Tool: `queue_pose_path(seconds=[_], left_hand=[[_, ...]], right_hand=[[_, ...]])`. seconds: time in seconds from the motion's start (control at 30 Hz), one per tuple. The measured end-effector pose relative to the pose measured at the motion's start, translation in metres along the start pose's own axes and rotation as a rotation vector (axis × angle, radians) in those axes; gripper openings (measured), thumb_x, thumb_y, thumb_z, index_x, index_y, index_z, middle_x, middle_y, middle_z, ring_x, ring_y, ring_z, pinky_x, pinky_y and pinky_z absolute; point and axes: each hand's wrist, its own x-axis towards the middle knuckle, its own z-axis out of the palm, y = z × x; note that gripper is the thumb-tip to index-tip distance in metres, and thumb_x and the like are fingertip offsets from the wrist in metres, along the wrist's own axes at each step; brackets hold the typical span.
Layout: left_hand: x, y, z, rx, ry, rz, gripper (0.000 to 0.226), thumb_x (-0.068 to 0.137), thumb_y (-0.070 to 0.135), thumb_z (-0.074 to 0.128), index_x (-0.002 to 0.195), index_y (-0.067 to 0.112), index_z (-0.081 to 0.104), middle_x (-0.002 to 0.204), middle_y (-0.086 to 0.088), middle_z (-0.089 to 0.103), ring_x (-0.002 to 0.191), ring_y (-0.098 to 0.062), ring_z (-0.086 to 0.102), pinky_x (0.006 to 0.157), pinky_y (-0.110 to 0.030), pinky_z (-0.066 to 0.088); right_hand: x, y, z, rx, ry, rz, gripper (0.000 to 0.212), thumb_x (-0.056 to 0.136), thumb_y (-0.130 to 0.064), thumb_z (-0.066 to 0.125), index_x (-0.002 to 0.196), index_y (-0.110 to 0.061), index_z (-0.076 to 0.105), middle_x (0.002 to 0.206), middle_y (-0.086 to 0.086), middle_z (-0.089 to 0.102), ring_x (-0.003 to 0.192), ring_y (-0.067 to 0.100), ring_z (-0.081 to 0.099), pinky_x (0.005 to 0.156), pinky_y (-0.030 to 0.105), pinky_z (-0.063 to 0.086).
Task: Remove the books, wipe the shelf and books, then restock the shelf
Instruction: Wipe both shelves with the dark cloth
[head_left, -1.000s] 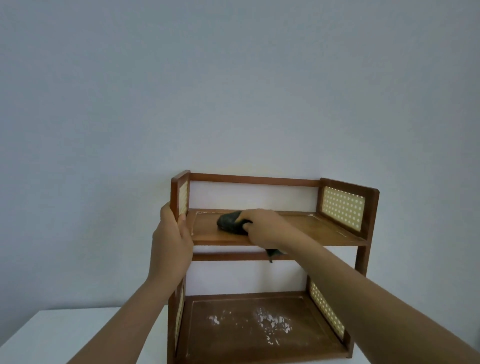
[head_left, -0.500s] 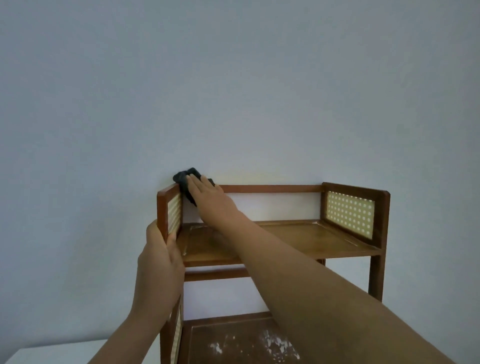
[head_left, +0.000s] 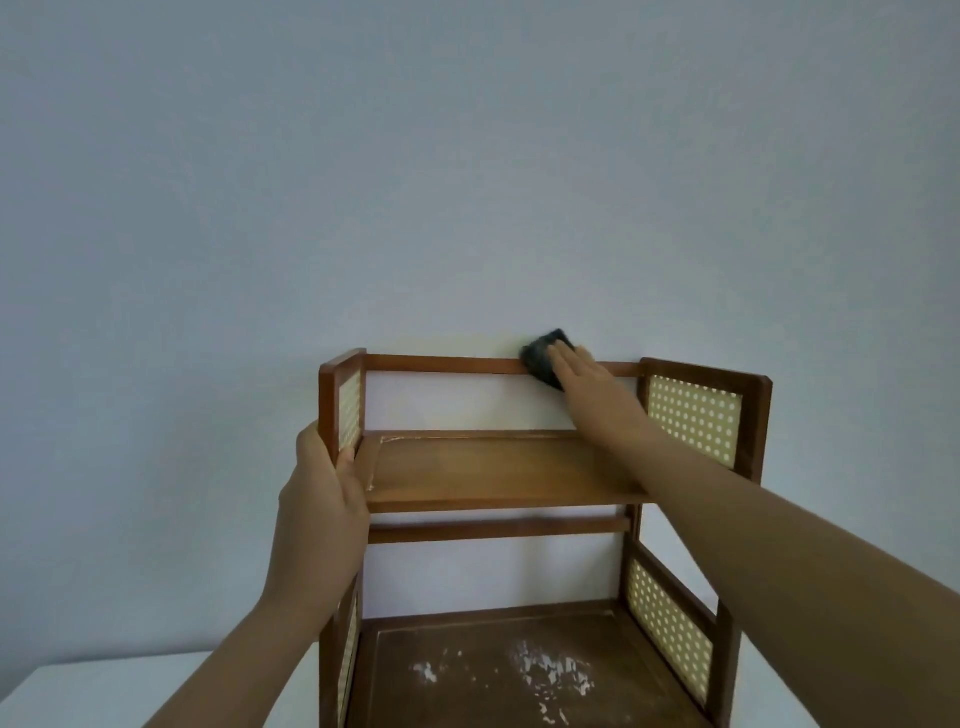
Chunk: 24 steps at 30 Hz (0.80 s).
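- Two tiers make up the wooden shelf (head_left: 498, 470), which stands on a white table (head_left: 78, 691) against a pale wall (head_left: 467, 156); no books are in view, so the unloading looks done and the wiping is under way
- The shelf reads as light and stiff: thin boards, slim rails and perforated side panels (head_left: 693, 418); I judge it would slide or tip under a sideways push, and the solid uprights are the place to hold it, not the panels
- The left hand (head_left: 324, 512) does just that, fingers and thumb wrapped round the front left upright (head_left: 328, 405) beside the upper board
- The dark cloth (head_left: 543, 356) is soft and bunched, draped over the top back rail (head_left: 441, 364) right of its middle
- The right hand (head_left: 584, 376) lies flat on the cloth with straight fingers, pressing it to the rail; whether the thumb hooks behind, I cannot tell
- The bottom board (head_left: 467, 670) carries white flecks (head_left: 550, 670), probably dust or worn finish, so it seems not yet wiped
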Motion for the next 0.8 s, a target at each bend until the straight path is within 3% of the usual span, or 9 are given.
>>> queue_pose_path(seconds=[0.13,0.23,0.33,0.4,0.43,0.5,0.63,0.73,0.8], left_hand=[[0.000,0.000,0.002,-0.014,-0.006,-0.011,0.030,0.096,0.025,0.039,0.121,0.009,0.043,0.098,0.002,0.055,0.069,-0.006,0.056,0.051,-0.015,0.040],[0.001,0.001,0.000,-0.029,-0.021,-0.014,0.032,0.097,0.025,0.039,0.125,0.011,0.043,0.105,0.000,0.056,0.074,-0.008,0.059,0.056,-0.015,0.044],[-0.009,-0.003,-0.006,-0.056,-0.066,-0.036,0.045,0.096,0.035,0.034,0.136,0.016,0.038,0.122,-0.001,0.057,0.104,-0.019,0.061,0.080,-0.028,0.054],[-0.027,-0.009,-0.010,-0.058,-0.089,-0.031,0.056,0.093,0.043,0.032,0.144,0.021,0.030,0.137,0.000,0.051,0.122,-0.021,0.054,0.096,-0.036,0.049],[-0.037,-0.013,-0.012,-0.052,-0.106,-0.026,0.060,0.092,0.046,0.032,0.147,0.023,0.026,0.142,0.001,0.047,0.126,-0.021,0.050,0.100,-0.039,0.047],[-0.056,-0.023,-0.011,-0.029,-0.154,-0.034,0.066,0.090,0.050,0.032,0.150,0.027,0.017,0.148,0.004,0.040,0.132,-0.020,0.045,0.104,-0.042,0.044],[-0.082,-0.044,-0.009,0.062,-0.243,-0.094,0.070,0.090,0.048,0.034,0.151,0.031,0.007,0.154,0.004,0.032,0.136,-0.023,0.042,0.106,-0.042,0.041],[-0.084,-0.053,-0.003,0.039,-0.240,-0.118,0.068,0.093,0.041,0.041,0.151,0.030,0.008,0.154,0.004,0.031,0.134,-0.024,0.043,0.105,-0.041,0.041],[-0.079,-0.054,0.002,-0.003,-0.200,-0.138,0.067,0.093,0.040,0.041,0.151,0.030,0.010,0.152,0.004,0.035,0.132,-0.025,0.046,0.104,-0.042,0.043]], right_hand=[[-0.004,0.029,-0.002,0.102,-0.136,0.282,0.073,0.093,0.012,0.036,0.155,-0.010,0.005,0.163,0.005,-0.001,0.149,0.030,0.008,0.115,0.040,0.030],[0.000,0.019,-0.025,0.363,-0.173,0.449,0.066,0.094,0.007,0.040,0.153,-0.014,0.019,0.155,0.018,0.026,0.132,0.037,0.041,0.098,0.037,0.044],[-0.014,-0.007,-0.063,1.039,-0.039,0.692,0.041,0.100,-0.002,0.039,0.139,-0.015,0.044,0.130,0.016,0.055,0.110,0.028,0.057,0.093,0.034,0.048],[-0.045,-0.024,-0.093,1.519,-0.028,0.717,0.036,0.102,-0.004,0.037,0.133,-0.015,0.050,0.118,0.009,0.062,0.102,0.022,0.061,0.083,0.036,0.053],[-0.065,-0.031,-0.106,1.644,-0.053,0.704,0.036,0.102,-0.006,0.037,0.133,-0.017,0.050,0.117,0.007,0.063,0.102,0.022,0.062,0.077,0.035,0.053],[-0.110,-0.041,-0.123,1.732,-0.141,0.682,0.034,0.102,-0.011,0.039,0.132,-0.021,0.052,0.119,0.006,0.064,0.107,0.026,0.062,0.078,0.037,0.054],[-0.193,-0.056,-0.117,1.748,-0.315,0.732,0.033,0.102,-0.016,0.040,0.130,-0.026,0.055,0.123,0.007,0.062,0.112,0.032,0.059,0.093,0.049,0.050],[-0.227,-0.072,-0.081,1.623,-0.400,0.845,0.031,0.103,-0.012,0.038,0.125,-0.029,0.052,0.116,0.008,0.062,0.108,0.035,0.059,0.093,0.057,0.049],[-0.236,-0.084,-0.050,1.457,-0.432,0.802,0.035,0.102,-0.009,0.039,0.127,-0.029,0.052,0.110,0.006,0.065,0.102,0.029,0.063,0.094,0.053,0.051]])
